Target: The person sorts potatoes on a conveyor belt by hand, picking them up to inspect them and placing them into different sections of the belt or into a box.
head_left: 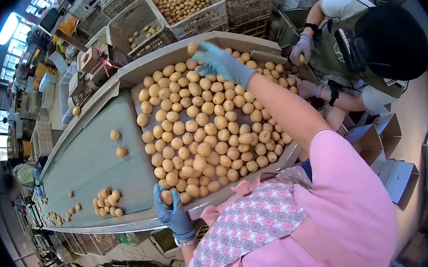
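Cupping a tan fruit (pixel 166 197), likely light, firm and best held round its middle, at the near-left edge of the table (pixel 150 62), the left hand (pixel 175 218) curls its fingers; whether the right hand (pixel 224 64) pinches a far, blurred fruit (pixel 192 48) is unclear.

Round, yellow-brown fruits (pixel 201 119) crowded together, mostly one layer deep
One fruit (pixel 166 198) rests in the left hand (pixel 173 217), near left; another fruit (pixel 192 48), blurred, is at the fingertips of the right hand (pixel 220 63), far side; a small cluster (pixel 111 200) lies farther left.
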Demonstrator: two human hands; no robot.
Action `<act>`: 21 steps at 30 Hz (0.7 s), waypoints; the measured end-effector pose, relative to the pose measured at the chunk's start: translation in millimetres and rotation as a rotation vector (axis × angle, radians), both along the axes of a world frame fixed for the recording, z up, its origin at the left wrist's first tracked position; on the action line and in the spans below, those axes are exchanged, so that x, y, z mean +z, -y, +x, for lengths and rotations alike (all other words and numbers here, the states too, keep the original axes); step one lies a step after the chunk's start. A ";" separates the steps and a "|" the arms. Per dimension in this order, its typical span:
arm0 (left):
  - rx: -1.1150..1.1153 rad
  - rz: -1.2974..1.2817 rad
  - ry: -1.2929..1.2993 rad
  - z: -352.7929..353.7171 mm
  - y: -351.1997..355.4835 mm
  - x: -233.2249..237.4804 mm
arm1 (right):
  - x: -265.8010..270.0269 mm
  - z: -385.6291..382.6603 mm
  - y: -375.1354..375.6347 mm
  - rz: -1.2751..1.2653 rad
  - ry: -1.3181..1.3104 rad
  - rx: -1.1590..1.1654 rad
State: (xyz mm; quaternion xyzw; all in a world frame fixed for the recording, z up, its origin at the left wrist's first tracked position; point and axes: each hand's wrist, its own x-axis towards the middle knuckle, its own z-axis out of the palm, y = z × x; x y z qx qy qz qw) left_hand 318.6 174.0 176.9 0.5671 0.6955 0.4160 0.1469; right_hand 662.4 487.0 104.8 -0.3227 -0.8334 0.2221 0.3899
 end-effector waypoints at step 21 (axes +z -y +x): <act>0.099 -0.051 0.692 10.4 -2.2 32.0 | -6.4 -21.4 157.2 -1.268 -1.350 0.067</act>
